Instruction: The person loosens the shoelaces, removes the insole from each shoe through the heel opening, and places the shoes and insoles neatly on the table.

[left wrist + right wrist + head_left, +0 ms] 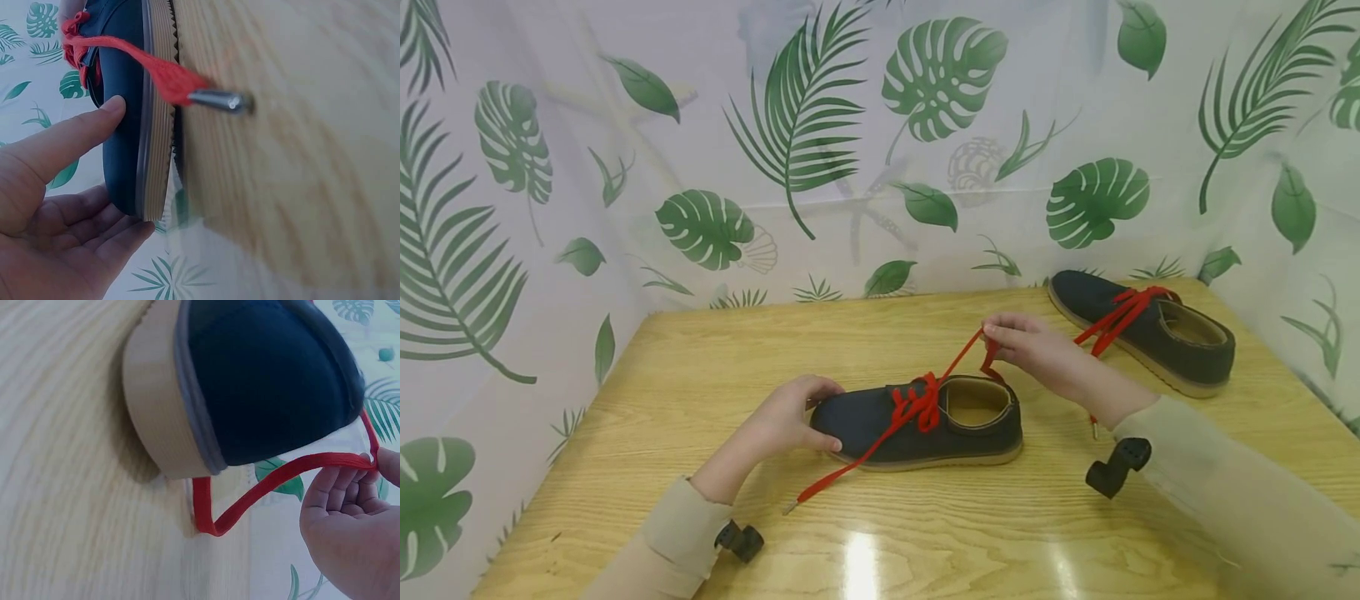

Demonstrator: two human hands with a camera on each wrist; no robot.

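Note:
A dark navy shoe [958, 446] with a tan sole stands on the table, its toe pointing left. My left hand [788, 418] grips the toe, the thumb on the near side and the fingers round the far side. Above and behind the heel opening, my right hand [1037, 348] pinches one end of the red shoelace [275, 478] between thumb and fingers. That lace runs up taut from the knot, and a slack length hangs below the fingers. A loose bow-like tangle sits over the tongue. The other lace end [169, 78], metal-tipped, trails across the shoe's near side to the left.
A matching navy shoe [1195, 354] with red laces stands at the back right, partly behind my right forearm. The wooden table [722, 350] meets a white leaf-printed curtain [850, 250] at the back. Each wrist carries a small black camera [1117, 468].

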